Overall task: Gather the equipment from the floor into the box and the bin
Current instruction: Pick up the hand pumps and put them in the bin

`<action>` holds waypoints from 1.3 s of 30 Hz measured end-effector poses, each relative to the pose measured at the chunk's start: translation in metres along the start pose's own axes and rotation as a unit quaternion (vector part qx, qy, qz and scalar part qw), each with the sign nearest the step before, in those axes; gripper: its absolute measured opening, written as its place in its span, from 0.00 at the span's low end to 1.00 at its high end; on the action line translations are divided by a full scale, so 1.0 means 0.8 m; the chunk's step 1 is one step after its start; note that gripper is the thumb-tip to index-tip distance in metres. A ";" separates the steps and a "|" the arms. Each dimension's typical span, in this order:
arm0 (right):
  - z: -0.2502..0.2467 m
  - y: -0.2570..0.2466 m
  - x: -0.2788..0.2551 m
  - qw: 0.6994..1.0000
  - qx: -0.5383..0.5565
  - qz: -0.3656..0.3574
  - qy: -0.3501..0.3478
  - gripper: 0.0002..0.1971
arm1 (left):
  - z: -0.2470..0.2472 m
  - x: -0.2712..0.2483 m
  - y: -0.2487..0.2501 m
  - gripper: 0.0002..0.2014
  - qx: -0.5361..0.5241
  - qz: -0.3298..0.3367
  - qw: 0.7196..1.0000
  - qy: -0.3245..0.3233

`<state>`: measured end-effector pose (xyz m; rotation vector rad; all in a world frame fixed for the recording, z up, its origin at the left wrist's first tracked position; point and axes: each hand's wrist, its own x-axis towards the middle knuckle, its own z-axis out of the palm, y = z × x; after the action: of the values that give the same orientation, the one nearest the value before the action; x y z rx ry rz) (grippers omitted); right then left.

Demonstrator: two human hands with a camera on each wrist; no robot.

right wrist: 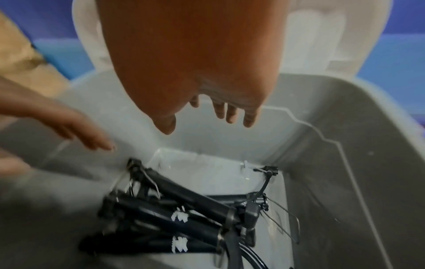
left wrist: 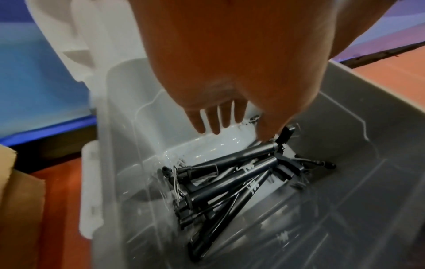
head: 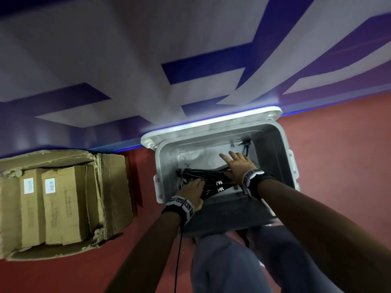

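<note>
- Red carpeted floor [head: 338, 166] is running up to a purple-and-grey patterned wall, and the person is standing over it, grey trouser legs nearest the camera.
- Closest in, the left hand [head: 191, 194] is hanging over the near-left part of the translucent grey plastic bin [head: 283, 142], fingers straight and slightly spread, gripping nothing.
- Under it the bundle of folded black metal stands with white logos [head: 211, 182] is lying on the bin floor, legs crossed, thin wire clips sticking out.
- A little further, the right hand [head: 238, 166] is reaching flat over the stands, fingers splayed wide, empty too.
- Judging by this, they are being settled: pressing them flat and parallel would be saving room, and watching those wire clips would be avoiding snags.
- Beyond, the white bin lid [head: 211, 123] is leaning open against the wall.
- Off left, the torn brown cardboard box [head: 114, 187] is holding long cartons.
</note>
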<state>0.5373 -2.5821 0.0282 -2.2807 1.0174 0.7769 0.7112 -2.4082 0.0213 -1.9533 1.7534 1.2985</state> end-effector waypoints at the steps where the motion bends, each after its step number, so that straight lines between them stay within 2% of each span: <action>1: -0.019 -0.001 -0.014 0.999 0.032 0.008 0.009 0.41 | -0.019 -0.013 0.010 0.33 -0.017 0.008 1.000 0.017; 3: -0.064 -0.007 -0.041 0.994 0.103 0.024 0.027 0.39 | -0.061 -0.040 0.036 0.28 -0.054 0.018 0.997 0.060; 7: -0.174 -0.024 -0.107 0.974 0.209 0.015 0.083 0.30 | -0.163 -0.098 0.102 0.25 -0.169 0.000 0.975 0.147; 12: -0.321 -0.051 -0.231 0.954 0.274 -0.020 0.119 0.16 | -0.294 -0.199 0.202 0.17 -0.248 0.021 0.919 0.306; 15: -0.407 -0.069 -0.325 0.939 0.269 -0.075 0.198 0.15 | -0.376 -0.276 0.262 0.17 -0.250 0.058 0.889 0.378; 19: -0.509 -0.099 -0.448 0.902 0.274 -0.110 0.315 0.14 | -0.476 -0.390 0.324 0.17 -0.230 0.122 0.834 0.487; 25: -0.641 -0.156 -0.619 0.832 0.335 -0.117 0.427 0.13 | -0.610 -0.584 0.389 0.17 -0.188 0.179 0.789 0.556; 29: -0.694 -0.191 -0.714 0.795 0.343 -0.133 0.483 0.14 | -0.667 -0.700 0.411 0.17 -0.158 0.184 0.775 0.584; 32: -0.713 -0.210 -0.765 0.764 0.348 -0.133 0.527 0.15 | -0.694 -0.766 0.416 0.17 -0.135 0.196 0.752 0.614; 36: -0.732 -0.233 -0.789 0.739 0.339 -0.154 0.561 0.17 | -0.707 -0.817 0.413 0.18 -0.115 0.184 0.727 0.652; 39: -0.741 -0.250 -0.789 0.737 0.328 -0.174 0.564 0.17 | -0.703 -0.838 0.411 0.19 -0.102 0.170 0.720 0.665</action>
<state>0.5147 -2.5479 0.9160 -2.0180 0.9821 -1.1434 0.7440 -2.4042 0.9554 -3.1465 2.6228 -0.2093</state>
